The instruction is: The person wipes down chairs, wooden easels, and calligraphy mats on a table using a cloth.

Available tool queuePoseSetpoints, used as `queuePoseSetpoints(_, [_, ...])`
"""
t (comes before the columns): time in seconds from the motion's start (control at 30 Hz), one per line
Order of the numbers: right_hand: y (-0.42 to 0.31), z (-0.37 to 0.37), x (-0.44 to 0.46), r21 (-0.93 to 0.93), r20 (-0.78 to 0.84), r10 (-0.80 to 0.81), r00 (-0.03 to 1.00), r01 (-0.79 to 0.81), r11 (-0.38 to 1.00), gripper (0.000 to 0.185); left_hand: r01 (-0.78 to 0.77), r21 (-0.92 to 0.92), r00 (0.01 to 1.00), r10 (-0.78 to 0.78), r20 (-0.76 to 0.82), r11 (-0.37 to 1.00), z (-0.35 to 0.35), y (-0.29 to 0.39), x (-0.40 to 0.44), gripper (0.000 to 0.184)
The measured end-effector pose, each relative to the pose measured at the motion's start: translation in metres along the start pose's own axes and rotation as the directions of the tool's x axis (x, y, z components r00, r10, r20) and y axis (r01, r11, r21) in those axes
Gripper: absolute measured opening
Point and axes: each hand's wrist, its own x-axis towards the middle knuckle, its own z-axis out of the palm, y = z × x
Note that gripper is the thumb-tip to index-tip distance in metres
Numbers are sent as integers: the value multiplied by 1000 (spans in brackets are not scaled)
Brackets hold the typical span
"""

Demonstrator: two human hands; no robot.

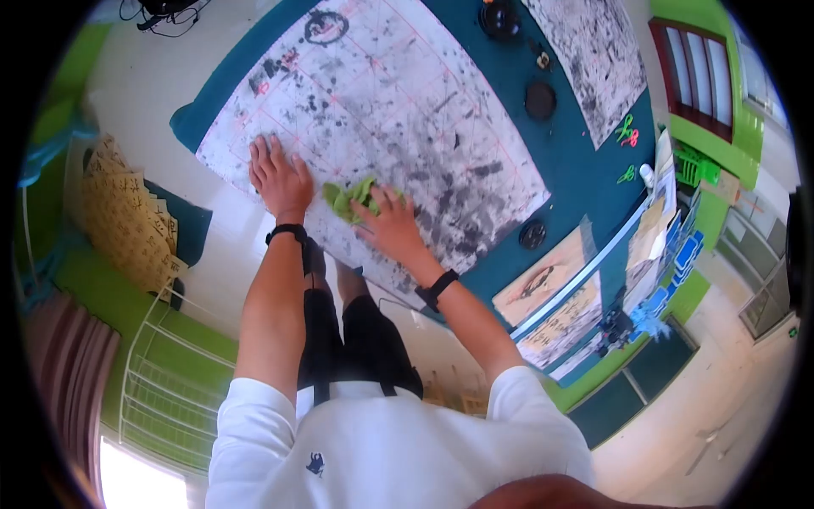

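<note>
A large white sheet with red grid lines and many black ink stains lies on the dark green table cover. My left hand rests flat near the sheet's close edge, its fingers spread, holding nothing. To its right, my right hand has its fingers over a crumpled light green cloth and presses it against the sheet. Part of the cloth is hidden under those fingers.
Beyond the sheet are a black pot, a dark round dish and another stained sheet. Green-handled scissors and a small black round object lie at right. A white wire rack stands at lower left.
</note>
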Motion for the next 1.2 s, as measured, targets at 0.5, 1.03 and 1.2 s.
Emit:
queuePoseSetpoints(0.5, [177, -74, 154, -48, -507, 430, 747, -523, 851, 28, 37, 29, 995, -39, 90, 999, 2, -7, -3, 57])
queuePoseSetpoints(1.03, [183, -68, 168, -208, -394, 229, 890, -329, 921, 38, 33, 27, 995, -36, 94, 999, -2, -1, -4, 60])
queuePoseSetpoints(1.2, [226, -94, 76, -355, -269, 648, 713, -698, 621, 39, 8, 20, 998, -9, 66, 1000, -4, -1, -1, 64])
